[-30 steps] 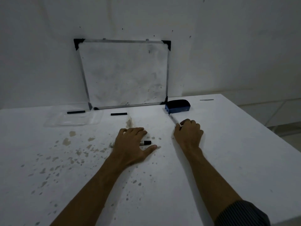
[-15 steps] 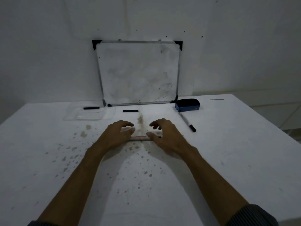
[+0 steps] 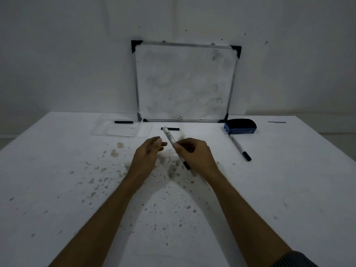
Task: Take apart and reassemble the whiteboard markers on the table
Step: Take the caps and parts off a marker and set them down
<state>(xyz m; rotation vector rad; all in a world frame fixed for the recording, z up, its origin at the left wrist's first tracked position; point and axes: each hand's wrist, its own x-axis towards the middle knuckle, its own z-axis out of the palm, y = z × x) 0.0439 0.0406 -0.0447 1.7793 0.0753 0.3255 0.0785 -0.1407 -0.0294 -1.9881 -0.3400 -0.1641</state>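
Both hands are up over the bench (image 3: pixel 57 170) now. My right hand (image 3: pixel 194 154) is wrapped around a whiteboard marker (image 3: pixel 169 136), holding it tilted, its pale blunt end pointing up and away toward the whiteboard (image 3: pixel 185 81), its black cap (image 3: pixel 186 165) sticking out below my palm. My left hand (image 3: pixel 147 155) sits just beside it, fingers loosely curled, thumb and forefinger drawn near each other; whether they pinch some small piece I cannot tell.

I reckon the step is pulling this marker apart. To do it cleanly I'd keep the right grip firm on the barrel, take the free end between left thumb and forefinger, and pull straight along the barrel's line with a slight twist, not bend it. Ink stains speckle the bench under my wrists, so I'd keep any opened end angled away from my sleeve.

A second marker (image 3: pixel 238 147) lies on the bench to the right, its far end touching the blue eraser (image 3: pixel 240 126). Two black sticks wait farther back: one (image 3: pixel 172 129) just behind my marker's top, one (image 3: pixel 123 122) at the clear tray (image 3: pixel 119 131).
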